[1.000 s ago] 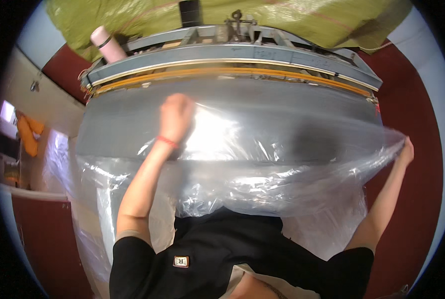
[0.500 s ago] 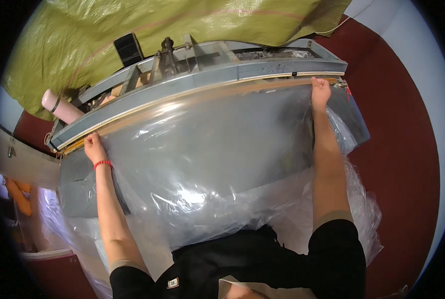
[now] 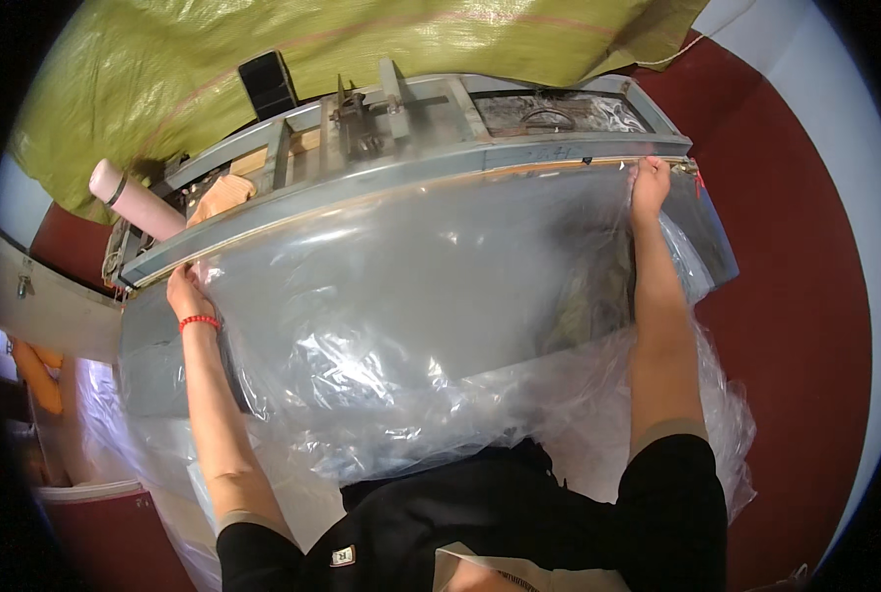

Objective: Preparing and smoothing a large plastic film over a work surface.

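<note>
A wide sheet of clear plastic film [image 3: 411,266] lies stretched over a grey work surface [image 3: 154,340], its near part crumpled against my front. My left hand [image 3: 186,290] is closed on the film's far left edge, close under a long grey metal frame [image 3: 362,183]. At the far right, my right hand [image 3: 650,189] pinches the film's other edge just below the same frame. The frame's front bar runs across the film's far edge between both hands. Whether the bar touches the film, I cannot tell.
A pink flask [image 3: 137,200] and a peach-coloured cloth or glove [image 3: 223,197] rest in the frame's left part. Behind it, a black phone [image 3: 268,85] leans against a yellow-green woven sheet [image 3: 381,39]. More loose film [image 3: 722,424] bunches at my right.
The metal frame has tipped down toward the surface, hiding most of the orange strip beneath its bar. My right hand has shifted slightly right; both hands keep hold of the film.
</note>
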{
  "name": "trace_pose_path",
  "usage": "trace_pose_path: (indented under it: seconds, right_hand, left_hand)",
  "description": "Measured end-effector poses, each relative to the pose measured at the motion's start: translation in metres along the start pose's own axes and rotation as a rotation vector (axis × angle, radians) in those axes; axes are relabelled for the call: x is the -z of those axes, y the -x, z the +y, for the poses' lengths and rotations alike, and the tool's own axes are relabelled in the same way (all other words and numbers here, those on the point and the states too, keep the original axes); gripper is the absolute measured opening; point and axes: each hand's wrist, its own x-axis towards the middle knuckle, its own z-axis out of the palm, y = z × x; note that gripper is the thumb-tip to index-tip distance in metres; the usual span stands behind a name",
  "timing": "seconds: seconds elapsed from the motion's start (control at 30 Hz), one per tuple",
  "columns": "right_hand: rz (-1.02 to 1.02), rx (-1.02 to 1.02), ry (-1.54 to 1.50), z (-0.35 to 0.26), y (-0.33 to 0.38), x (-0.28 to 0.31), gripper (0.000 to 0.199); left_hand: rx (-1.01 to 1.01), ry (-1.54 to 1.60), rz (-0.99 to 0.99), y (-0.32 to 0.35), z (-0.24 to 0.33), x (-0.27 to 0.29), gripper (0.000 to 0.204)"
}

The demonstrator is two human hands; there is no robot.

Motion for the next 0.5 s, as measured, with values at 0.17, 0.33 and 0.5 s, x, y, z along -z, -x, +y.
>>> trace_pose_path:
  seconds: [0.17,0.33,0.5]
  right_hand:
    - [-0.201,0.295,0.382,-0.027,0.005,0.029,0.016]
    - [0.118,0.385,0.505,-0.065,0.008,0.127,0.023]
    - [0.341,0.557,0.879,-0.111,0.021,0.157,0.029]
  left_hand:
    - [0.150,-0.590,-0.372,0.031,0.044,0.009,0.030]
    - [-0.029,-0.549,-0.723,0.114,0.069,-0.012,0.018]
    - [0.065,-0.275,-0.944,0.194,0.103,-0.052,0.022]
